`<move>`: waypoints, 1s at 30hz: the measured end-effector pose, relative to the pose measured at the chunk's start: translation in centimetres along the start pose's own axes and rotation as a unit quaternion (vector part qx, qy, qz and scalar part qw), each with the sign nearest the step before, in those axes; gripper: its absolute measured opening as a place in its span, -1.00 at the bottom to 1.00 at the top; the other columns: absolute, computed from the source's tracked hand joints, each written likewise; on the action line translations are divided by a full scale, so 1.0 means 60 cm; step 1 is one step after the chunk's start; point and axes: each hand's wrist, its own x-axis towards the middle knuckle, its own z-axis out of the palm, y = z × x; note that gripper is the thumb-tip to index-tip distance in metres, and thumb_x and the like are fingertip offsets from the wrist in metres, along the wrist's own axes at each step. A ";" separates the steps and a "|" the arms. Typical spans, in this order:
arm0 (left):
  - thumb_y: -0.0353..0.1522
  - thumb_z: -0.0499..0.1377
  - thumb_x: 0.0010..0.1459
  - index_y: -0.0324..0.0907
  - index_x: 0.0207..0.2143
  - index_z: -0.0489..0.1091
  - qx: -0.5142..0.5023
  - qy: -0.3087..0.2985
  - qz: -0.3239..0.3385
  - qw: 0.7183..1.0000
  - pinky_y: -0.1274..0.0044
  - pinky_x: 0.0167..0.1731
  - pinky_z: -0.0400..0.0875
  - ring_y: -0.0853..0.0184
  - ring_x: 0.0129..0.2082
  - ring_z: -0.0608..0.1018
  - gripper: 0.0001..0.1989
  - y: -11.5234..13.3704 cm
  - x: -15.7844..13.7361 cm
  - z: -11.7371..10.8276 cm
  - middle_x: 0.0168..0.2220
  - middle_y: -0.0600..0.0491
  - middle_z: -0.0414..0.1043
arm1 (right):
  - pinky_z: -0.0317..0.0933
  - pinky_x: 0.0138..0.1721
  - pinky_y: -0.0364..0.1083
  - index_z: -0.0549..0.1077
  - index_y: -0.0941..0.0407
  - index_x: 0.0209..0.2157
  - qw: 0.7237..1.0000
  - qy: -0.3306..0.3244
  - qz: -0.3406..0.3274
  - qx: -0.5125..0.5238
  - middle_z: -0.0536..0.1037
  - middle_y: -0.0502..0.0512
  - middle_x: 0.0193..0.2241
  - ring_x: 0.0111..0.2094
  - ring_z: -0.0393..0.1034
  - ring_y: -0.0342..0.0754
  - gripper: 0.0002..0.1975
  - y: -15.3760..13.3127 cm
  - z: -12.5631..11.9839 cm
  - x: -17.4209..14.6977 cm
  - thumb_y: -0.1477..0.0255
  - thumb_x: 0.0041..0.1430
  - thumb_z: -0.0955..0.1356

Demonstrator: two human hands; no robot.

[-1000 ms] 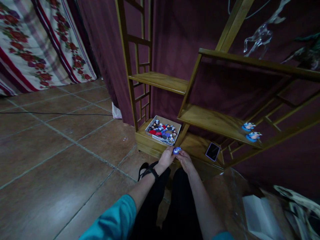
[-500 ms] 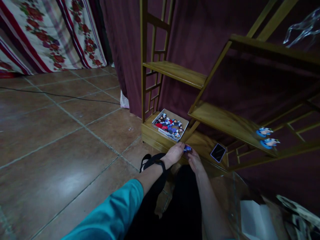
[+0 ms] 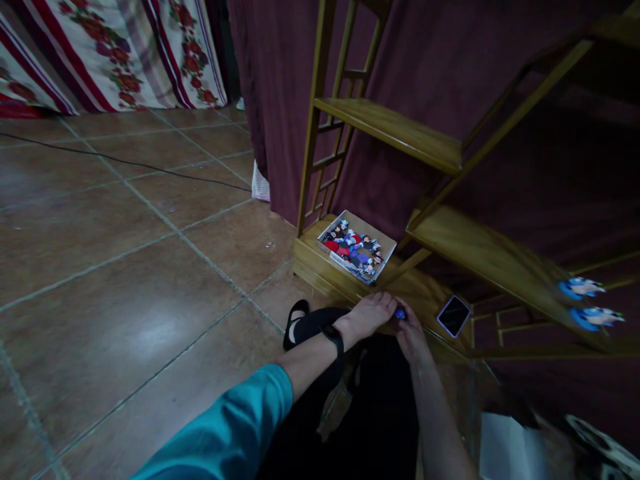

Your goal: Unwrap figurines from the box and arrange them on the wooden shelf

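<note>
Left hand (image 3: 369, 312): grips the left side of a small blue-purple item (image 3: 400, 313) with curled fingertips; carries a dark wristband (image 3: 334, 339), with a teal sleeve (image 3: 230, 427) further up the arm. Right hand (image 3: 413, 339): grips the same item from the opposite side with bent fingers. Item location: held between the fingertips of both hands, over the front edge of the lower board (image 3: 425, 287), near the closest corner of an open box (image 3: 373, 230) but apart from it. Item detail: largely covered by fingers; cannot tell exact shape.

Box: sits on the left part of the lower board of a wooden shelf unit (image 3: 311, 133); contains a jumble of small figurines (image 3: 357, 253) in red, purple, black and white. Phone (image 3: 454, 316): lies flat to the right of the hands, dark screen upward, with a light purple edge. Right-hand shelf (image 3: 490, 247): bears two blue-based figures (image 3: 596, 317) side by side at its far right end; too blurred for detail.

Surroundings: include a dark red curtain (image 3: 295, 100) behind the unit, a floral cloth (image 3: 125, 60) at upper left, and a black cable (image 3: 150, 167) across brown floor tiles (image 3: 175, 300).
</note>
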 end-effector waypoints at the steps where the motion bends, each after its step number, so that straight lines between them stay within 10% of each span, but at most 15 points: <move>1: -0.54 0.02 0.06 -0.29 -0.08 0.15 0.002 0.000 0.001 1.000 0.43 -0.14 0.24 0.24 -0.13 0.35 -0.67 0.000 0.000 -0.001 -0.15 -0.09 0.24 | 0.09 0.04 0.05 0.37 -0.03 -0.11 1.000 -0.005 0.001 -0.003 0.42 0.01 -0.09 -0.04 0.26 -0.01 -0.49 0.002 -0.004 0.001 0.50 -0.21 0.35; 30: -0.54 -0.03 0.09 -0.29 -0.02 0.11 0.015 0.007 0.021 1.000 0.42 -0.12 0.23 0.25 -0.09 0.35 -0.64 0.016 0.002 -0.005 -0.08 -0.15 0.24 | 0.06 0.08 0.01 0.31 -0.03 -0.05 0.999 -0.042 0.008 -0.006 0.34 -0.01 0.01 0.06 0.16 -0.03 -0.39 -0.018 -0.015 -0.012 0.62 -0.24 0.27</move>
